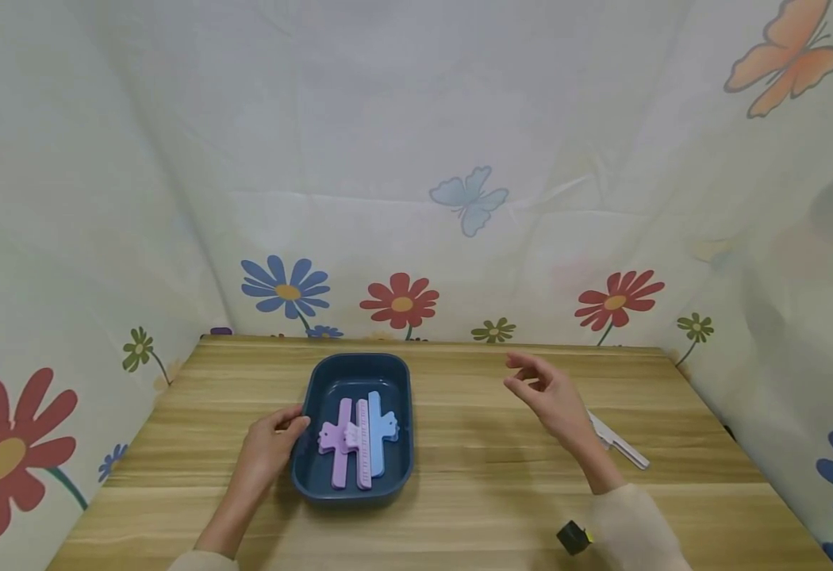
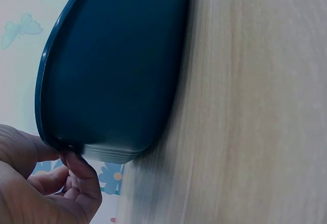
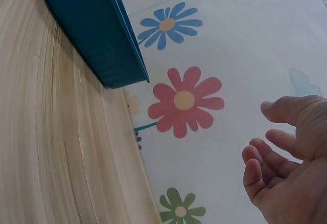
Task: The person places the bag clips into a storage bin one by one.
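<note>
A dark blue tray (image 1: 331,373) sits on the wooden table (image 1: 459,484) left of the middle. Inside it lie three hair clips side by side: a purple one (image 1: 340,440), a pink one (image 1: 362,444) and a light blue one (image 1: 378,432). My left hand (image 1: 274,444) holds the tray's left rim, thumb over the edge; in the left wrist view the fingers (image 2: 76,178) curl under the tray's outer wall (image 2: 112,70). My right hand (image 1: 548,396) hovers over the table right of the tray, fingers loosely bent and holding nothing. In the right wrist view the palm (image 3: 291,173) is bare and the tray (image 3: 92,35) lies off to its left.
A white clip-like object (image 1: 619,442) lies on the table behind my right wrist. A small black and yellow item (image 1: 573,538) sits near the front edge by my right sleeve. Flowered cloth walls (image 1: 416,238) close in the table on three sides.
</note>
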{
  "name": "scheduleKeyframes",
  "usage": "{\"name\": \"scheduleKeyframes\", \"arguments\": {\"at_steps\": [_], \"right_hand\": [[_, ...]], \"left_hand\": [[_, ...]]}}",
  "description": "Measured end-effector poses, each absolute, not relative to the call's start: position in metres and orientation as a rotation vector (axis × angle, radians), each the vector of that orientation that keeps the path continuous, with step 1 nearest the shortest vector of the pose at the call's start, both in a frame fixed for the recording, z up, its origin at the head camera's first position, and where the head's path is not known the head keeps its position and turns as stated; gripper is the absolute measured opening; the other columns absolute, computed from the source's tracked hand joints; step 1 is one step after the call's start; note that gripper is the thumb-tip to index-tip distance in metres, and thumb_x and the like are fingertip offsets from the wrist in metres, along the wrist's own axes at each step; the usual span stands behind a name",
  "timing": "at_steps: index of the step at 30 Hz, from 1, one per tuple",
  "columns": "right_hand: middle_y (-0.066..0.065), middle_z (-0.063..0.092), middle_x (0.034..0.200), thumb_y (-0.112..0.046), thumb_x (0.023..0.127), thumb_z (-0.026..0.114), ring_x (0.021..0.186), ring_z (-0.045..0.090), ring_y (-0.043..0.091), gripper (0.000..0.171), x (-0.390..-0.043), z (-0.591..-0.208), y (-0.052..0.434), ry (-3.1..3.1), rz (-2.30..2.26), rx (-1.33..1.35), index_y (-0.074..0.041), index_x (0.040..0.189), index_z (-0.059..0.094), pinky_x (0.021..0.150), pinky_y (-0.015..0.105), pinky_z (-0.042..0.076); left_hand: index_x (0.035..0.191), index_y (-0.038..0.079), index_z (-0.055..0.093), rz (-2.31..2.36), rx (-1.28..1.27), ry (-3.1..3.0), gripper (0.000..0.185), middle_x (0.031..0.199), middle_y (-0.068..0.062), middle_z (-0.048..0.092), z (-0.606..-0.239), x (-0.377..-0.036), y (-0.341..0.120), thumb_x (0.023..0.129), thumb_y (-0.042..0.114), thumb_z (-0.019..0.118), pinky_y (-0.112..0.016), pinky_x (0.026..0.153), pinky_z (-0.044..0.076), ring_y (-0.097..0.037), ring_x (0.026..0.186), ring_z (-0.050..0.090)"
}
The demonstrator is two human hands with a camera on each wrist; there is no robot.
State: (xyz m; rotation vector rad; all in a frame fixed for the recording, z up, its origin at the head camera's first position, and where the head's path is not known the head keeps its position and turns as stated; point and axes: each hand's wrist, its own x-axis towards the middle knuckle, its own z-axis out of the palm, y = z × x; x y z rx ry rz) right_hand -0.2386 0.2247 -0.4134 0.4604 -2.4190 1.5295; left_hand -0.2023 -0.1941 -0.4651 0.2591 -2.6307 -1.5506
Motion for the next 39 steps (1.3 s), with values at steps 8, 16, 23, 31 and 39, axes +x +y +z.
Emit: {"name": "scheduleKeyframes", "arguments": {"at_steps": [8, 16, 23, 31, 39], "right_hand": [[0.014, 0.067, 0.128, -0.014, 0.100, 0.070, 0.100, 0.059, 0.012, 0.040, -0.232, -0.416, 0.244, -2.421, 1.500, 0.418, -0.003, 0.138, 0.063, 0.083, 0.018, 0.049], [0.016, 0.067, 0.125, -0.012, 0.099, 0.070, 0.099, 0.059, 0.006, 0.041, -0.227, -0.419, 0.265, -2.415, 1.437, 0.351, -0.001, 0.138, 0.063, 0.083, 0.017, 0.049], [0.018, 0.067, 0.125, -0.012, 0.100, 0.069, 0.097, 0.057, 0.003, 0.041, -0.223, -0.420, 0.288, -2.419, 1.373, 0.316, 0.001, 0.138, 0.062, 0.081, 0.012, 0.047], [0.021, 0.066, 0.126, -0.012, 0.101, 0.068, 0.096, 0.056, 0.001, 0.041, -0.217, -0.421, 0.308, -2.457, 1.298, 0.226, 0.004, 0.138, 0.061, 0.081, 0.008, 0.044], [0.027, 0.066, 0.126, -0.013, 0.101, 0.068, 0.094, 0.055, -0.001, 0.040, -0.211, -0.424, 0.328, -2.486, 1.205, 0.181, 0.007, 0.135, 0.061, 0.079, 0.007, 0.044]], "left_hand": [[0.136, -0.009, 0.061, -1.534, 0.261, -2.639, 0.044, 0.123, -0.028, 0.065, -0.465, -0.202, -0.194, 0.105, 0.021, 0.060, -0.049, 0.094, 0.051, -0.037, 0.107, 0.062], [0.137, -0.009, 0.060, -1.547, 0.267, -2.641, 0.044, 0.124, -0.028, 0.064, -0.464, -0.201, -0.194, 0.105, 0.021, 0.059, -0.050, 0.095, 0.050, -0.038, 0.108, 0.061], [0.136, -0.009, 0.061, -1.546, 0.275, -2.639, 0.043, 0.123, -0.027, 0.065, -0.464, -0.202, -0.194, 0.105, 0.021, 0.060, -0.048, 0.094, 0.051, -0.036, 0.107, 0.062], [0.137, -0.009, 0.060, -1.552, 0.259, -2.634, 0.043, 0.126, -0.029, 0.065, -0.465, -0.202, -0.194, 0.105, 0.020, 0.060, -0.050, 0.096, 0.050, -0.037, 0.109, 0.062], [0.139, -0.008, 0.059, -1.564, 0.257, -2.641, 0.045, 0.130, -0.030, 0.063, -0.466, -0.203, -0.195, 0.106, 0.021, 0.059, -0.053, 0.099, 0.050, -0.038, 0.112, 0.062]]}}
